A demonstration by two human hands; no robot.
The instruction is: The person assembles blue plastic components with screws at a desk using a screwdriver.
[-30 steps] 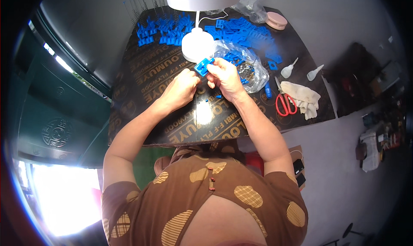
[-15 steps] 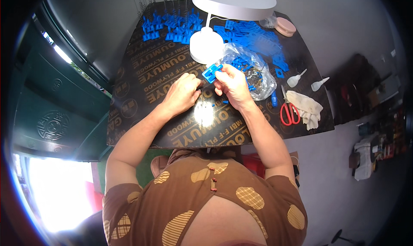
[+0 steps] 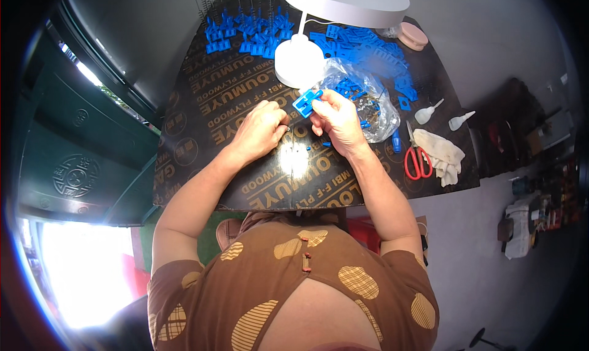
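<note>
My right hand [image 3: 341, 123] pinches a flat blue plastic piece [image 3: 303, 105] with rectangular cut-outs, tilted up over the table. Left of it, my left hand [image 3: 261, 132] is curled with thumb and fingertips together. A tiny shiny bit shows at its fingertips, too small to name. The two hands are apart. Beside my right hand lies a clear plastic bag [image 3: 386, 121] with small blue parts and metal bits in it. A few tiny blue parts [image 3: 326, 144] rest on the dark table [image 3: 215, 185] between my forearms.
A white lamp [image 3: 299, 63] stands beyond my hands. Behind it are blue pieces with upright springs [image 3: 254, 32] and a pile of flat blue pieces [image 3: 368, 50]. To the right lie red-handled scissors [image 3: 418, 163], a cloth [image 3: 440, 155], two squeeze bottles [image 3: 428, 112] and a pink round box [image 3: 413, 37].
The blue piece has turned slightly in my right hand and sits a little farther from my left hand. My left hand keeps its curled pose. The whole view has shifted slightly.
</note>
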